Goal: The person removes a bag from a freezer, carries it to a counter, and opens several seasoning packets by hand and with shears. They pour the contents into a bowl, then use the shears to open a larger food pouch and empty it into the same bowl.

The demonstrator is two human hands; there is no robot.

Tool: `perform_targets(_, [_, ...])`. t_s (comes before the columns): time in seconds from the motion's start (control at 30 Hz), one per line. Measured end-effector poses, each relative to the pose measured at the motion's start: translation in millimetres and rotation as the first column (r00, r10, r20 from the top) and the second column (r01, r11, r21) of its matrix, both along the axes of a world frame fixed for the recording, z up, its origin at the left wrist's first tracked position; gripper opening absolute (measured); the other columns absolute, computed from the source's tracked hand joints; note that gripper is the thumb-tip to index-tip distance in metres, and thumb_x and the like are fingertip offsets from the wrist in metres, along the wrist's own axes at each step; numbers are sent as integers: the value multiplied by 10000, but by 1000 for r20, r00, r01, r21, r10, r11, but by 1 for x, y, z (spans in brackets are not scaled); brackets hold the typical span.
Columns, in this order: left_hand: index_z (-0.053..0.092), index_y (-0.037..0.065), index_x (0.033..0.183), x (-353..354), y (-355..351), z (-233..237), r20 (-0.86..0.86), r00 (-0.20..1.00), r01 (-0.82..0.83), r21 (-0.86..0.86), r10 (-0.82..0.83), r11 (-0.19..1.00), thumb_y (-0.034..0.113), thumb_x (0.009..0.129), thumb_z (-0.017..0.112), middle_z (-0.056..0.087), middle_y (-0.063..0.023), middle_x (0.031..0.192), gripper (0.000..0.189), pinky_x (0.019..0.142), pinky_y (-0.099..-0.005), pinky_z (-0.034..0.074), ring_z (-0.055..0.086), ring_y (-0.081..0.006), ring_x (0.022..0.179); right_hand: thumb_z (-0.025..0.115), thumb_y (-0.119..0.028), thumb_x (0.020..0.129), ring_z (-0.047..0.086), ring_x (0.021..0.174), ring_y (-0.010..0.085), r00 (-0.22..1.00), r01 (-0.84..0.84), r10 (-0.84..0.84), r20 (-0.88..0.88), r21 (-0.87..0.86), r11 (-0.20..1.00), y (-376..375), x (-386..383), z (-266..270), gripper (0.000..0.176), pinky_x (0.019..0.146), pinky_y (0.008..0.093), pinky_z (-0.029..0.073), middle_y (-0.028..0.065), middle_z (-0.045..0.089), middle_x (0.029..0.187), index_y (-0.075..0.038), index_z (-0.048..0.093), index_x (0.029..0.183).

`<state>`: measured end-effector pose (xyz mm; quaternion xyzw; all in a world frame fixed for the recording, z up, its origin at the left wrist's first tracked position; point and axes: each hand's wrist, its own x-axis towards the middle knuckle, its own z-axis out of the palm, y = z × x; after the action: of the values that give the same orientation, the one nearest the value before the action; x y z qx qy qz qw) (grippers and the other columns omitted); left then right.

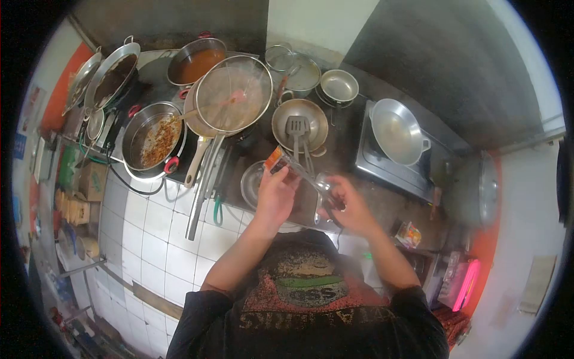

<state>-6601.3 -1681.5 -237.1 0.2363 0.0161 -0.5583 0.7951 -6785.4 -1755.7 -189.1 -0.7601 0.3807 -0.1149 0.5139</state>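
My left hand [279, 192] is closed on a small orange and dark packet [275, 160], held upright over the counter's front edge. To its right, my right hand [347, 205] grips a metal utensil [311, 178] that slants up toward the packet; its tip meets or lies close to the packet, and its exact shape is unclear. Behind both hands a round pan [285, 124] holds a slotted spatula [297, 127]. Beside my left wrist lies a metal lid or bowl [251, 184], partly hidden by the hand.
At the left, a pot with browned bits [156, 140], a pot of orange liquid [197, 64] and a large mesh strainer [234, 93] crowd the stove. An aluminium pan [396, 131] sits on a burner at the right. A colourful packet [409, 234] lies near the right front edge.
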Motion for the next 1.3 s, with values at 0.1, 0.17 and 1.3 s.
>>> perform_targets(0.1, [492, 156, 1261, -1, 0, 0, 4, 1000, 3, 9, -3, 1000, 90, 894, 584, 588, -12, 1178, 384, 988, -392, 415, 549, -172, 1112, 860, -228, 694, 521, 681, 102, 1000, -4, 4, 9, -18, 1000, 0, -1, -1, 747, 629, 255, 451, 18, 534, 737, -92, 443, 1300])
perform_targets(0.17, [492, 154, 1260, 0, 0, 2, 6, 1000, 8, 5, -8, 1000, 94, 896, 584, 589, -11, 1179, 381, 986, -388, 415, 551, -169, 1112, 857, -225, 698, 519, 674, 101, 1000, -4, 4, 7, -10, 1000, 0, 0, 1, 739, 629, 256, 450, 16, 533, 725, -91, 444, 1296])
perform_targets(1.3, [442, 153, 1303, -33, -13, -15, 9, 975, 222, -14, -222, 975, 95, 900, 567, 604, -34, 1166, 425, 980, -415, 441, 579, -203, 1094, 841, -171, 723, 531, 612, 83, 997, 49, -42, -58, 113, 992, -4, -37, -7, 592, 557, 247, 395, 23, 615, 691, -59, 417, 1121])
